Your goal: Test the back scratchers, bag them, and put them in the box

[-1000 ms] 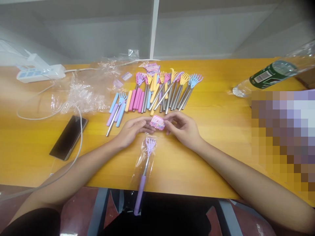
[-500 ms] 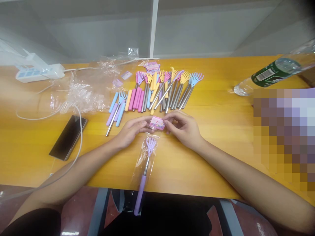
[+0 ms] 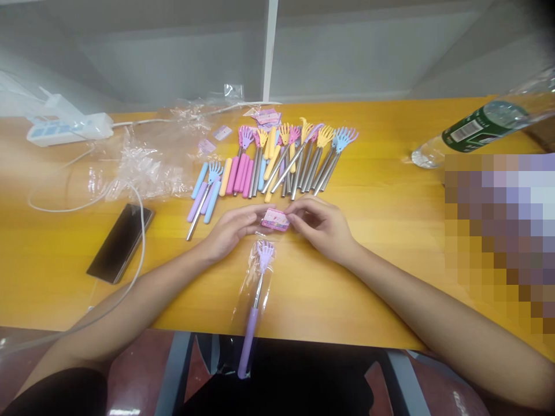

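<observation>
A small pink printed card (image 3: 276, 219) is between my two hands, above the table. My left hand (image 3: 232, 231) has its fingers around the card's left edge. My right hand (image 3: 323, 226) pinches the card's upper right corner between thumb and finger. Just below lies a purple back scratcher (image 3: 248, 341) in a clear plastic sleeve (image 3: 243, 289), its claw end near my hands and its handle past the table's front edge. Beyond my hands are several metal rods with coloured claws (image 3: 325, 138) and several loose coloured handles (image 3: 234, 175).
A black phone (image 3: 120, 242) with a white cable over it lies left. Clear plastic bags (image 3: 147, 167), a power strip (image 3: 69, 128) and more cards (image 3: 266, 117) are at the back. A water bottle (image 3: 472, 130) lies at the right, by a pixelated area.
The pink card has shifted slightly left and down and turned a little. The sleeved scratcher shows almost no movement, and both hands keep nearly the same place.
</observation>
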`<action>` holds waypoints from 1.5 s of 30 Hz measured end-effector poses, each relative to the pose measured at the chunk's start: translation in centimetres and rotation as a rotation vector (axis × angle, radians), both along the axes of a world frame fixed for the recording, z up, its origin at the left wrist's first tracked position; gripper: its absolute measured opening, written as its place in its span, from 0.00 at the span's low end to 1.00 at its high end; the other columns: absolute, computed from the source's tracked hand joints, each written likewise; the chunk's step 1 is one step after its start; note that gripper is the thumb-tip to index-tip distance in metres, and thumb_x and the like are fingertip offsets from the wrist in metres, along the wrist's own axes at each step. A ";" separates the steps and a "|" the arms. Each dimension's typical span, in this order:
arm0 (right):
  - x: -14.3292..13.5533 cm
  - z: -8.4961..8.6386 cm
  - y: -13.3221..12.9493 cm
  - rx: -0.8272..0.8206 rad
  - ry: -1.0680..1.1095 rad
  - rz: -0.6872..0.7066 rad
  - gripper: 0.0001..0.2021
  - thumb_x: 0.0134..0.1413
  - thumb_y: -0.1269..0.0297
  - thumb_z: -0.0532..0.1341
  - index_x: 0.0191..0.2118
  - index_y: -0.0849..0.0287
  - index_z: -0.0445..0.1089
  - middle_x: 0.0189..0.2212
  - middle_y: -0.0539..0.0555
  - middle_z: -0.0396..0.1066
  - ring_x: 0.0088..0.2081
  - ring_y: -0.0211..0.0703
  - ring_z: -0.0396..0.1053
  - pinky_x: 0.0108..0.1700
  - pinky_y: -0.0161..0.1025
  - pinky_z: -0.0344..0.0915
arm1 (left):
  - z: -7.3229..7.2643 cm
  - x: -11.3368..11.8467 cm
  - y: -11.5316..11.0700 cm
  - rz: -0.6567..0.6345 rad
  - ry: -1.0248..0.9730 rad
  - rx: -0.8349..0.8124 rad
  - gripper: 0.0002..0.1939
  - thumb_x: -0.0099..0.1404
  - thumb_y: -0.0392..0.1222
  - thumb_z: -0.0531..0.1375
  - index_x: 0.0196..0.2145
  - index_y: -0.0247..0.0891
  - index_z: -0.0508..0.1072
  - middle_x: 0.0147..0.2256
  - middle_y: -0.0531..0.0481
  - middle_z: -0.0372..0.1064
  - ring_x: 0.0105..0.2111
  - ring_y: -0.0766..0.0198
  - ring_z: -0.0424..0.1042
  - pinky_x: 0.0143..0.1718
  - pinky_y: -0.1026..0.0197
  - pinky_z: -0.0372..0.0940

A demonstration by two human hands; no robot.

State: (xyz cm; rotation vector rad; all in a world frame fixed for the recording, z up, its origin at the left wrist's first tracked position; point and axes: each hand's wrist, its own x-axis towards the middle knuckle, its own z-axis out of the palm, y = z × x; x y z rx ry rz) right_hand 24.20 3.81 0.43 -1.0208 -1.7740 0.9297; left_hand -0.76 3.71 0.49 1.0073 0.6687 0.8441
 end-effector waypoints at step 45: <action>0.0 -0.8 -0.4 -0.260 0.095 0.120 0.19 0.67 0.55 0.69 0.56 0.53 0.67 0.27 0.45 0.63 0.25 0.36 0.59 0.27 0.37 0.55 | 0.2 0.5 -0.5 0.053 0.169 0.183 0.23 0.71 0.43 0.69 0.62 0.43 0.78 0.62 0.40 0.75 0.62 0.51 0.75 0.65 0.49 0.70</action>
